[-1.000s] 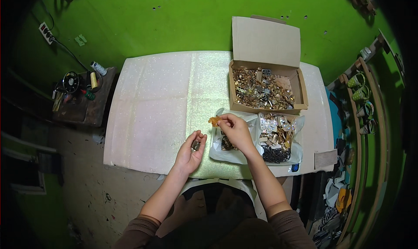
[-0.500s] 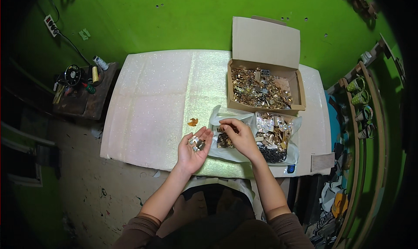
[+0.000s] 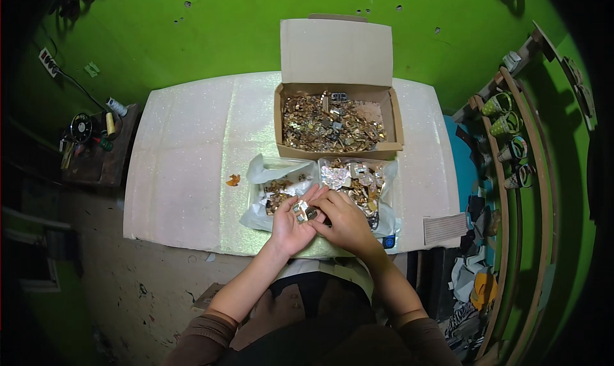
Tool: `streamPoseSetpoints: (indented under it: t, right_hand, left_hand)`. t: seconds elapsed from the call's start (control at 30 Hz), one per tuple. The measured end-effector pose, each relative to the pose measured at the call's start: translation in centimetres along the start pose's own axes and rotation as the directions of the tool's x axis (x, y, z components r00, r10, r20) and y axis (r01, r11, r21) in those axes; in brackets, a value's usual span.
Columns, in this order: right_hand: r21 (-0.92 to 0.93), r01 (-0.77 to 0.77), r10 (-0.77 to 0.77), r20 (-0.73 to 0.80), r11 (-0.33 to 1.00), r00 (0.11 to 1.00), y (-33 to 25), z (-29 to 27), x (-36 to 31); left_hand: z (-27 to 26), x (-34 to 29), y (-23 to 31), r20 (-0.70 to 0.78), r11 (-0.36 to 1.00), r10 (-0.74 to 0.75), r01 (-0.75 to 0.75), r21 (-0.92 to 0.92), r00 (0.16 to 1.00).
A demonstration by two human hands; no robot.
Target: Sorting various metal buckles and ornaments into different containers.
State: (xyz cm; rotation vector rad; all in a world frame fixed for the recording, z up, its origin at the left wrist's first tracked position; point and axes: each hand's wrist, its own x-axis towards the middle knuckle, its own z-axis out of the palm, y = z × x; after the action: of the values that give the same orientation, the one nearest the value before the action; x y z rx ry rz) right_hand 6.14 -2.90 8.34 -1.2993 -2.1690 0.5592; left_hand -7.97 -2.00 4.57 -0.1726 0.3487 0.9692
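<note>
My left hand (image 3: 291, 230) lies palm up and cupped, with several small shiny metal pieces (image 3: 302, 212) resting in it, silvery and dark. Over that palm, my right hand (image 3: 346, 222) has its fingers bent and pinched at the edge of the pieces; whatever sits between its fingertips is hidden. Under and behind the hands are two bag-lined containers. The left one (image 3: 257, 174) has a pale plastic bag and brown-gold bits; the right one (image 3: 388, 193) contains shiny silver, gold and black pieces.
Behind them stands an open cardboard box (image 3: 339, 153) full of mixed metal bits. An orange-brown scrap (image 3: 233, 180) lies on the glittery white table cover (image 3: 179, 167). A ridged grey piece (image 3: 446, 229) is at the right edge. Sandals hang on a wooden rack (image 3: 534, 174); thread spools (image 3: 116, 107) stand at left.
My right hand has come from the left bag-lined container to my left palm, and the hands now meet. The whole view has shifted, so the table and box appear further left.
</note>
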Motion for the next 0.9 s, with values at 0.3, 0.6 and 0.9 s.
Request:
streamPoseSetpoints:
  t: [0.3, 0.6, 0.9]
  right_hand:
    - [0.375, -0.063, 0.063, 0.012, 0.925, 0.998, 2.5, 0.0, -0.3]
    - [0.822, -0.411, 0.407, 0.244, 0.395, 0.88, 3.5, 3.2, 0.6]
    - [0.78, -0.518, 0.496, 0.314, 0.351, 0.809, 3.3, 5.5, 1.8]
  left_hand:
    - [-1.5, 0.1, -2.4, 0.022, 0.992, 0.072, -0.069, -0.108, 0.997]
    - [-2.3, -2.5, -0.7, -0.083, 0.965, 0.153, -0.167, -0.202, 0.985]
    - [-2.8, -5.2, 3.0, -0.06, 0.937, 0.233, -0.24, -0.255, 0.971]
